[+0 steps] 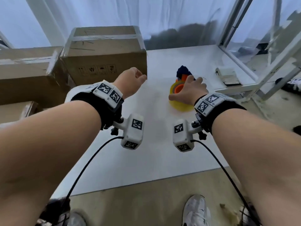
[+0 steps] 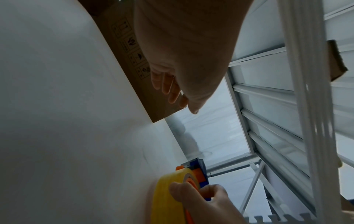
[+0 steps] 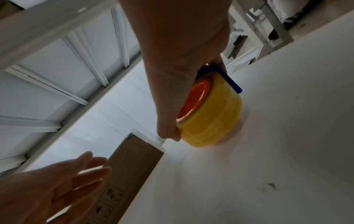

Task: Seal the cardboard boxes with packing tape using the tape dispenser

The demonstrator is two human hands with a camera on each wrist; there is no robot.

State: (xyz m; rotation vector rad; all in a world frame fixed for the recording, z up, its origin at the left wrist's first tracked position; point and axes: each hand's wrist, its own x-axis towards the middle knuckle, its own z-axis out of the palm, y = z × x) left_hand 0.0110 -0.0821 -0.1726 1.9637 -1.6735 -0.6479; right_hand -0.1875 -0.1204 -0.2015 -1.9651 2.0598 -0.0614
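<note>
We hold the dispenser (image 1: pixel 180 93) in our right hand (image 1: pixel 189 92), and the risks start there. The grip sits on the yellow tape roll (image 3: pixel 208 115) rather than on a handle, thumb on one side and fingers curled over the far side against the blue frame. If we lift like this, the roll may turn under our fingers or the tool may swing, and the blue cutter end (image 2: pixel 199 168) could catch the table (image 1: pixel 154 160) or a finger. We would judge a regrip likely before any taping.

The second risk is the box (image 1: pixel 104 51). It already carries tape across its top, so we might tape over a finished box instead of one that needs sealing; the box to its left (image 1: pixel 27 70) also looks taped, though blur hides the seam.

Pose: both forearms reach forward over the table. The right hand bears down on the dispenser, which rests on the table to the right of the box, apart from it. Our left hand (image 1: pixel 130 82) hovers just off the box's near right corner, fingers straight and loosely spread, holding nothing; whether it touches the cardboard we cannot tell
</note>
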